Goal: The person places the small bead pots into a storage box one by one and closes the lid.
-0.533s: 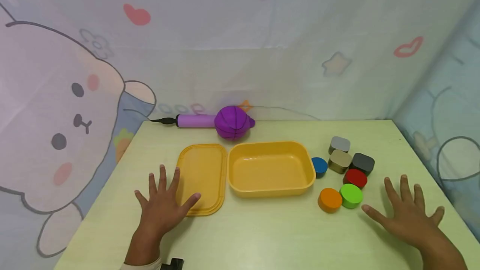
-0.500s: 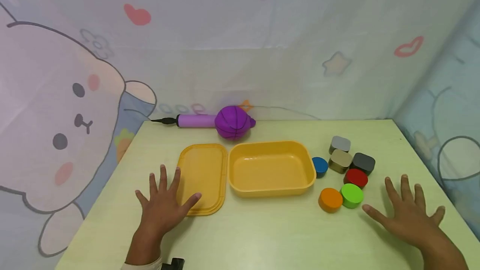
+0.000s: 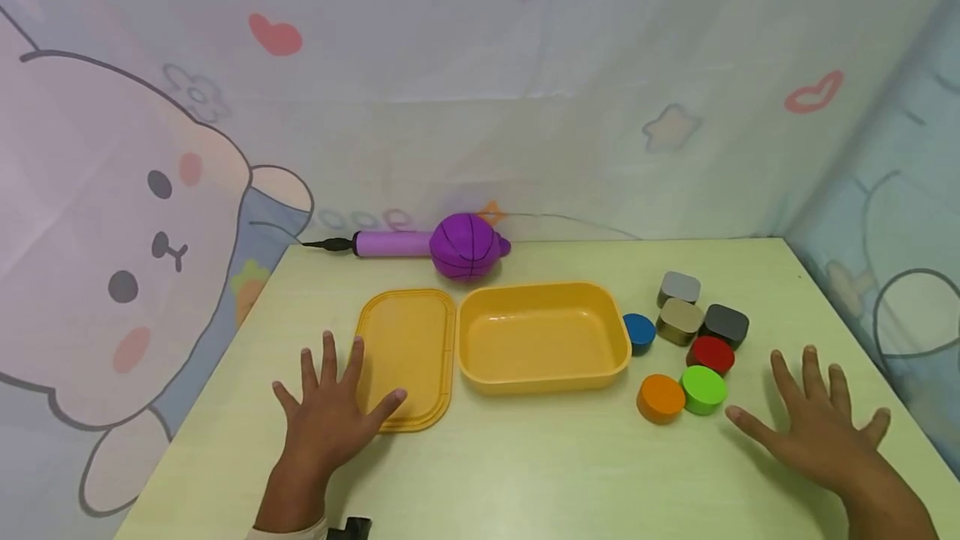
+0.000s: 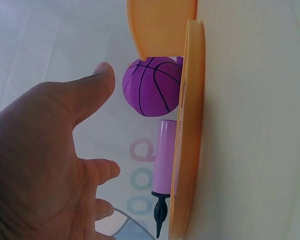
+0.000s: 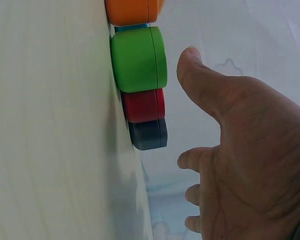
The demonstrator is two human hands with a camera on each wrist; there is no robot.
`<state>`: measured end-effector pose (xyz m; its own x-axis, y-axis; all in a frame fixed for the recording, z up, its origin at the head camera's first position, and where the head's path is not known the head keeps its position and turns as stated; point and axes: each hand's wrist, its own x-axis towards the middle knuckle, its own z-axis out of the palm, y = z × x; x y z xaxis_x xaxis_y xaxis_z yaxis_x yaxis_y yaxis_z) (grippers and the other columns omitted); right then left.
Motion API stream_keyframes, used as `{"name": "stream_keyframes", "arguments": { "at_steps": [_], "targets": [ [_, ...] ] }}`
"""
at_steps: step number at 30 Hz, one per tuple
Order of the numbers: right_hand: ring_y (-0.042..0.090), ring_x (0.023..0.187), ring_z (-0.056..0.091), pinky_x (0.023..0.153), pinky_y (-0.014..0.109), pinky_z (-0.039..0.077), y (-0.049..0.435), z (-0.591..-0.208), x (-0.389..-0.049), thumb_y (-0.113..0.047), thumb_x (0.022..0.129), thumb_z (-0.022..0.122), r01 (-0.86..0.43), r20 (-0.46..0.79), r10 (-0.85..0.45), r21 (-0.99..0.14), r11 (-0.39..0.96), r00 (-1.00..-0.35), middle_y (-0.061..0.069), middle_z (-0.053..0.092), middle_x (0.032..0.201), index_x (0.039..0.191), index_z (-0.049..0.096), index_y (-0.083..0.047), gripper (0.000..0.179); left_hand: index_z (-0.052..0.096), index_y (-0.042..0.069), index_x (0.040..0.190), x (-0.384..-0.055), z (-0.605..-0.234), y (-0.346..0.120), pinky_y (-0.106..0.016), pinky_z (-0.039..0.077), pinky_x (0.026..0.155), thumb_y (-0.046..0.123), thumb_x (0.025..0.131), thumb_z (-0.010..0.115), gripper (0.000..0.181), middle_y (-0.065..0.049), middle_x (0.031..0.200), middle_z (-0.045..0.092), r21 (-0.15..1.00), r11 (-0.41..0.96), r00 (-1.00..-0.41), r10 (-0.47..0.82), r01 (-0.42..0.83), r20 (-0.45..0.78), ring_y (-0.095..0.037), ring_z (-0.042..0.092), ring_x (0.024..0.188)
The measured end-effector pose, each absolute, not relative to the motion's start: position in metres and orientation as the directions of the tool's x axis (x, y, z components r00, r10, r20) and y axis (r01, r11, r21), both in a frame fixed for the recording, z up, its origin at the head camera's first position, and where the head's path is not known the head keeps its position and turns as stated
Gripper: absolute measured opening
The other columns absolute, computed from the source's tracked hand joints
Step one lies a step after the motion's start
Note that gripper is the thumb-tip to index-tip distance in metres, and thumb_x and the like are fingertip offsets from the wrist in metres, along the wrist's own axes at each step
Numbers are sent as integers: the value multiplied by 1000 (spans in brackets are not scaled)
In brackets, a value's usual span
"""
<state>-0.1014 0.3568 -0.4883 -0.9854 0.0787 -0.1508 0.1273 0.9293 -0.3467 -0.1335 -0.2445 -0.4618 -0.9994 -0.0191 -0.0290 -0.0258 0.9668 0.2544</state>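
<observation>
My left hand (image 3: 330, 423), fingers spread wide, is held palm down by the near left side of a flat yellow lid (image 3: 408, 348). It grips nothing. A yellow rectangular box (image 3: 543, 340) sits just right of the lid, open side up. On the right, my right hand (image 3: 817, 432) is spread likewise and holds nothing. Its thumb points toward a group of small containers: green (image 3: 703, 390), orange (image 3: 661, 398), red (image 3: 710, 355), dark grey (image 3: 724, 326), gold (image 3: 680, 321), silver (image 3: 679, 288) and blue (image 3: 639, 333). The right wrist view shows a lid seam on the green one.
Behind the box and lid, a purple ball with black lines (image 3: 465, 247) lies at the table's back edge, against a lilac hand pump (image 3: 393, 243) with a black end. A printed cloth (image 3: 600, 107) hangs behind the pale table (image 3: 540, 473).
</observation>
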Motion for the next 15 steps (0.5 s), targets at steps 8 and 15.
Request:
{"name": "stream_keyframes", "arguments": {
  "at_steps": [8,15],
  "targets": [
    [71,155,-22,97,103,-13,358,-490,-103,-81,99,52,130,-138,86,-350,928,-987,35,-31,171,174,-4,-6,120,19,19,177,-130,-458,-234,-99,-1,112,87,96,51,110,-28,183,-1,212,977,-999,29,35,33,-65,0,164],
    [70,156,-21,98,102,-14,358,-488,-104,-80,100,52,112,-105,80,-348,931,-991,35,-29,172,174,-4,-6,119,23,21,176,-133,-450,-218,-97,1,115,87,96,52,108,-25,184,1,182,978,-995,95,101,43,-63,4,166]
  ]
}}
